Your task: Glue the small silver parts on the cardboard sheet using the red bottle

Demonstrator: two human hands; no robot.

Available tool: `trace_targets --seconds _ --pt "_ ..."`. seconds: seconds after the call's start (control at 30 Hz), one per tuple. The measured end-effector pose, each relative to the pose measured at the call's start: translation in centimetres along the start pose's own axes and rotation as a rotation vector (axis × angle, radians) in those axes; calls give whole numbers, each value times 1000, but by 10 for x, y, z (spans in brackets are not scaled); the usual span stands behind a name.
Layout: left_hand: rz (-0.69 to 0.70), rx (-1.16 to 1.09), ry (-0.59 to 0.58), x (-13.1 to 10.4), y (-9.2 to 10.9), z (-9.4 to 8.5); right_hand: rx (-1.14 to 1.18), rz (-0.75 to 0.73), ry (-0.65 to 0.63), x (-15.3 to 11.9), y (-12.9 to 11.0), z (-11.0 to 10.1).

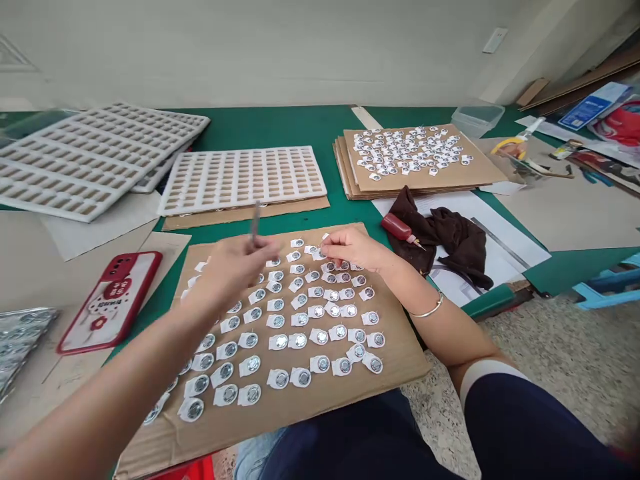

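Observation:
A cardboard sheet (320, 400) lies before me, partly over the table edge, bearing rows of small white tabs with round silver discs (301, 377). My left hand (237, 261), blurred, is above its far left part, closed round a thin dark tool (256, 223) that points up. The tool's kind cannot be made out. At the far edge of the sheet, my right hand (350, 247) pinches or touches one of the tabbed discs (319, 253) between thumb and forefinger. My left forearm hides part of the left rows.
White slotted trays (243, 177) stand at the back and back left. More discs lie on stacked cardboard (367, 183) at the back right. Right of the sheet are a red bottle (397, 227) and dark cloth (457, 243); a red-edged phone case (111, 301) lies left.

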State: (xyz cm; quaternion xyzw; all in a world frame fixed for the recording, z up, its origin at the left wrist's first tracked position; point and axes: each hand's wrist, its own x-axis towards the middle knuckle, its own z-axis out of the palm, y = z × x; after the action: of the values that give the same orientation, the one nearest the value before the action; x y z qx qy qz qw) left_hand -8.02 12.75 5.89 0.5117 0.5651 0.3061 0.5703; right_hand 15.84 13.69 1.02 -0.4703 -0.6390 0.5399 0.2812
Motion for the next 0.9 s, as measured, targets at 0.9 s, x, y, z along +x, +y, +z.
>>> trace_targets --seconds 0.9 --pt "-239 -246 -206 42 -11 75 14 -32 203 3 15 0"
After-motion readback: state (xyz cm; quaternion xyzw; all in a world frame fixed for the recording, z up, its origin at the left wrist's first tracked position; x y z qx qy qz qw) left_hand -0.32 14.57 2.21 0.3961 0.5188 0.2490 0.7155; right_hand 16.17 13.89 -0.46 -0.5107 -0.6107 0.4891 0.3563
